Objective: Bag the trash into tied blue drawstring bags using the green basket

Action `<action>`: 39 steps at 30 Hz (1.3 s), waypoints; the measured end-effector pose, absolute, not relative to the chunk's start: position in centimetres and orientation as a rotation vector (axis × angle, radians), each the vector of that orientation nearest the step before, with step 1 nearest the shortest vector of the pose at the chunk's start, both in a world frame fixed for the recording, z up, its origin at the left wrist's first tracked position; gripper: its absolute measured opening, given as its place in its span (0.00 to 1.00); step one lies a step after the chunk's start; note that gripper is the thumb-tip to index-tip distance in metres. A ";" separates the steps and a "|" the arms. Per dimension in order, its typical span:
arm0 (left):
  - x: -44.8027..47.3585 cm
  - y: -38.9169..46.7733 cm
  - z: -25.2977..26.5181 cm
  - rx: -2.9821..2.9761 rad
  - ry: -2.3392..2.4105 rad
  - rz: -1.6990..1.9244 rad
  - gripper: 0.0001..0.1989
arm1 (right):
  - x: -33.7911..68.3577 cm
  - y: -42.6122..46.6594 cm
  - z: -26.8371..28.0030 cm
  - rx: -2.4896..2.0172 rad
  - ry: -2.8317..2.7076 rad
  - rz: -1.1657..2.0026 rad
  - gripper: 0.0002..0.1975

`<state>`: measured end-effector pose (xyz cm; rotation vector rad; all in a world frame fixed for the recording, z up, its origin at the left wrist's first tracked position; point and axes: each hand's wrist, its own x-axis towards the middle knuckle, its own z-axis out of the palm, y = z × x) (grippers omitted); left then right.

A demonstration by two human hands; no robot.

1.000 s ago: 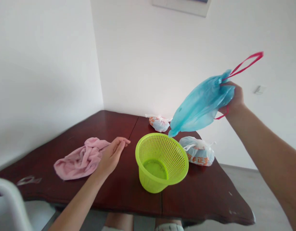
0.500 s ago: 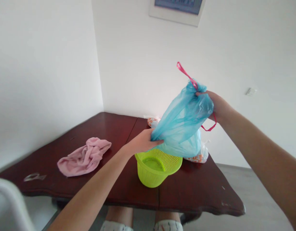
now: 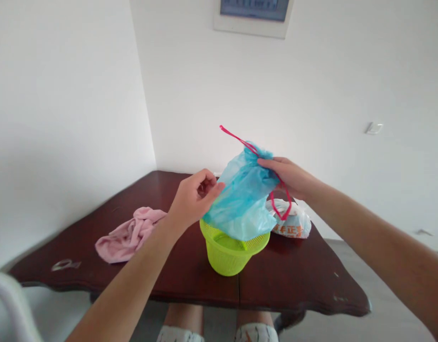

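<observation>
A thin blue plastic drawstring bag [image 3: 240, 190] hangs tilted over the basket, its lower edge dipping to the rim. My right hand [image 3: 284, 173] pinches its gathered neck, where pink drawstring loops [image 3: 281, 202] stick out on both sides. My left hand [image 3: 195, 197] is at the bag's left side, fingers curled and thumb held apart, with nothing visible between them; the thumb tip is close to the plastic, and whether it touches I cannot tell. Below stands a lime-green mesh plastic basket [image 3: 226, 259], upright on the table, its far rim partly covered by the bag.
The dark red-brown table [image 3: 293, 280] reaches the back wall. A crumpled pink cloth [image 3: 128, 237] lies at left, near a small clear scrap [image 3: 65, 264]. Behind the basket at right sits a white plastic bag [image 3: 292, 221] with orange print. A white curved chair part [image 3: 12, 304] is at lower left.
The blue bag has come down and left with my right hand. My left hand has released the bag's lower corner and risen slightly. More of the white printed bag shows.
</observation>
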<state>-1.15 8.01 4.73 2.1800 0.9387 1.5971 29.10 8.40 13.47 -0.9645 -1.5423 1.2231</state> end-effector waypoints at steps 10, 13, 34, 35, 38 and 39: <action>1.8 8.2 4.4 1.965 0.813 1.319 0.24 | 24.3 6.0 9.2 -1.070 -1.844 1.363 0.07; 1.7 8.6 3.8 1.953 0.662 1.207 0.23 | 25.3 5.9 8.2 -1.013 -1.828 1.444 0.13; 3.3 8.9 2.7 1.805 0.612 1.024 0.27 | 28.8 5.3 4.8 -0.799 -1.783 1.057 0.29; 3.0 9.0 2.7 1.833 0.644 1.032 0.25 | 29.0 5.5 4.7 -0.801 -1.756 1.037 0.29; 2.2 9.2 2.7 1.880 0.725 1.071 0.24 | 29.4 5.8 4.2 -0.837 -1.713 0.994 0.26; 2.0 9.3 2.7 1.886 0.747 1.082 0.24 | 29.3 5.7 4.0 -0.845 -1.709 0.990 0.24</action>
